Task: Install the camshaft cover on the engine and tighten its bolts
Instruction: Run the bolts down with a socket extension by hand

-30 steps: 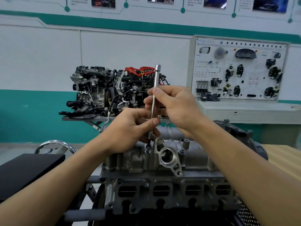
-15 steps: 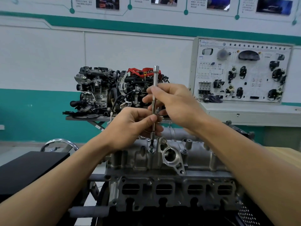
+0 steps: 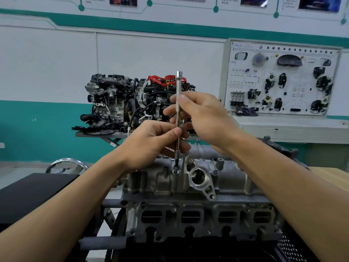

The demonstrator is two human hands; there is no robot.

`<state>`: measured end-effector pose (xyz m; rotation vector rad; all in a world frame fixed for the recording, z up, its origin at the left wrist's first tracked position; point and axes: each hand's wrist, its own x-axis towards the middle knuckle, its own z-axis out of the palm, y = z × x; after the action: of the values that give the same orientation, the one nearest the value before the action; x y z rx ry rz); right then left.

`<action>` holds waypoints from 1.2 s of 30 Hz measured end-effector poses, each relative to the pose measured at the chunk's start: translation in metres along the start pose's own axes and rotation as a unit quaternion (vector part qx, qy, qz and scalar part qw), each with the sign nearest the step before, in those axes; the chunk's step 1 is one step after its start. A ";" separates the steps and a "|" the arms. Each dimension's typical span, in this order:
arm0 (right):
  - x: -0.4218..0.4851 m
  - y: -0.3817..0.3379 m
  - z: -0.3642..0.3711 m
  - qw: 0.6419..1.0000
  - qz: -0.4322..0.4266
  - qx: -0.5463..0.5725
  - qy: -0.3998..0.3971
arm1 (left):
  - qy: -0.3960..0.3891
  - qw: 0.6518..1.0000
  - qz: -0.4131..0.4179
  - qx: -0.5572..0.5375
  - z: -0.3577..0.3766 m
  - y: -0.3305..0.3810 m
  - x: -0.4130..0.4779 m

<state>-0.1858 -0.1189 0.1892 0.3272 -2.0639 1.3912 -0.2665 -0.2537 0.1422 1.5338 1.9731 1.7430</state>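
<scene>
Head: left hand (image 3: 151, 142), right hand (image 3: 205, 118) pinch slim, seemingly knurled steel rod (image 3: 178, 86).

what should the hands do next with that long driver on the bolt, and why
Probably twirl the long driver between the fingers of the right hand to run the bolt down, while the left hand steadies the lower shaft. The driver stands upright with its tip on the bolt at the near edge of the camshaft cover, both hands pinch it, and the bolt head looks proud.
</scene>
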 end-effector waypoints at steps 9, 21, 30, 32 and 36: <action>-0.001 0.001 -0.005 0.996 -0.031 -0.025 0.084 | 0.036 0.999 0.012 0.008 0.000 0.000 0.001; -0.001 -0.002 -0.003 0.996 -0.057 -0.030 0.069 | 0.003 1.000 0.004 0.007 -0.001 0.000 0.002; 0.001 -0.006 -0.004 0.997 -0.036 -0.059 0.035 | 0.002 1.000 -0.001 -0.002 -0.003 0.000 0.001; 0.000 -0.006 -0.005 0.997 -0.041 -0.067 0.025 | -0.015 1.000 -0.012 -0.024 -0.002 0.000 0.002; 0.000 -0.002 -0.006 0.995 -0.066 -0.044 0.061 | -0.016 1.000 -0.008 -0.016 -0.002 0.001 0.001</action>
<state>-0.1828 -0.1146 0.1919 0.3264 -1.9598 1.2093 -0.2678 -0.2542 0.1440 1.5221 1.9267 1.7260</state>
